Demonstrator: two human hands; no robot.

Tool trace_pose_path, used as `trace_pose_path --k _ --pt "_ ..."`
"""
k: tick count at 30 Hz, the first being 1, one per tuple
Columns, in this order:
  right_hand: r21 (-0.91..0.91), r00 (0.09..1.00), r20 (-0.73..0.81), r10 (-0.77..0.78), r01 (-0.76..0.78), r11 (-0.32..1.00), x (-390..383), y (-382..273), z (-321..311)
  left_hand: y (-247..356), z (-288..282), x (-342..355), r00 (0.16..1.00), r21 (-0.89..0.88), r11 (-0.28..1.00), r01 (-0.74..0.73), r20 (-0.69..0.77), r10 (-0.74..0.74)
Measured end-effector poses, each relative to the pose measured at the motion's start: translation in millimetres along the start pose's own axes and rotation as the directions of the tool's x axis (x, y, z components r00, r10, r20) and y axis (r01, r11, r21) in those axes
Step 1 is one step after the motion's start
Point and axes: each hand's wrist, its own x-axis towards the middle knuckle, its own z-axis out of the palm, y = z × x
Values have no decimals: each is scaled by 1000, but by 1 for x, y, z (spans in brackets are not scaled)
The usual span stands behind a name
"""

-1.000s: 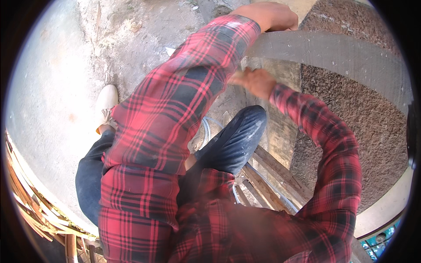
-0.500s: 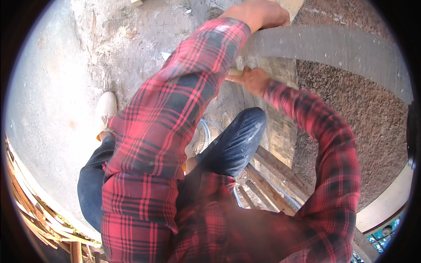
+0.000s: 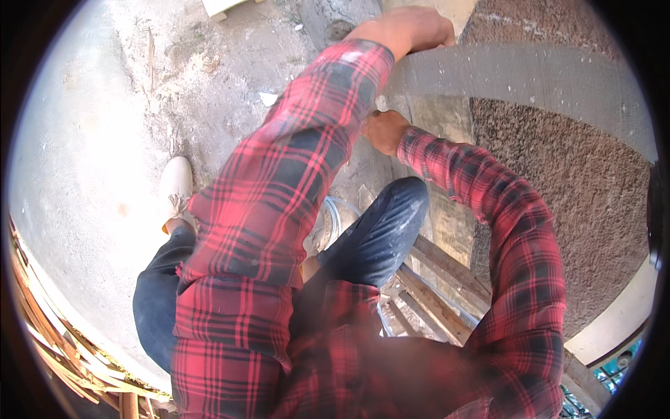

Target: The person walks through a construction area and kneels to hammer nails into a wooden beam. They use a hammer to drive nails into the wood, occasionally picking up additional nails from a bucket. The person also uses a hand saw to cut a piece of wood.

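Observation:
My left hand (image 3: pixel 417 29) reaches far forward to the end of a smooth grey band (image 3: pixel 516 66) on the wall. It is closed, with its fingers mostly turned away, and what it grips is hidden. Nearer to me, my right hand (image 3: pixel 385 131) is a fist beside my left sleeve (image 3: pixel 307 146). A pale, wooden-looking handle showed in that fist a moment ago; the sleeve now covers it, and the tool's far end is out of sight.
Rough brown wall surface (image 3: pixel 558 202) lies on the right. Wooden bars (image 3: pixel 436 300) lean near my bent knee (image 3: pixel 401 199), beside a pale blue hose (image 3: pixel 333 216). Split wood strips (image 3: pixel 52 335) are piled at lower left. A small white scrap (image 3: pixel 268 98) rests on the concrete floor (image 3: pixel 91 140).
My right hand has moved left, closer to my left sleeve, and the handle has passed out of sight behind it. The left hand stays at the grey band; the view has shifted slightly.

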Motion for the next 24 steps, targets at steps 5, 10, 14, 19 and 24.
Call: trace_pose_path --k 5,10,14,19,24 --pt "35 956 -99 -277 281 959 -33 -49 -71 -9 -5 -7 995 40 996 -78 -57 80" --pt "-94 989 -22 -148 146 985 -22 19 -21 -3 2 -2 995 34 998 -46 -84 49" --pt "8 996 -7 87 -87 996 -19 -1 2 1 8 2 999 20 1000 -19 -44 20" --pt "164 996 25 -80 75 984 -40 -44 -38 -3 -5 -10 996 -23 997 80 -24 -80" --pt "383 966 253 59 -156 911 -59 -78 -60 9 -20 -26 996 2 1000 6 -94 -6"
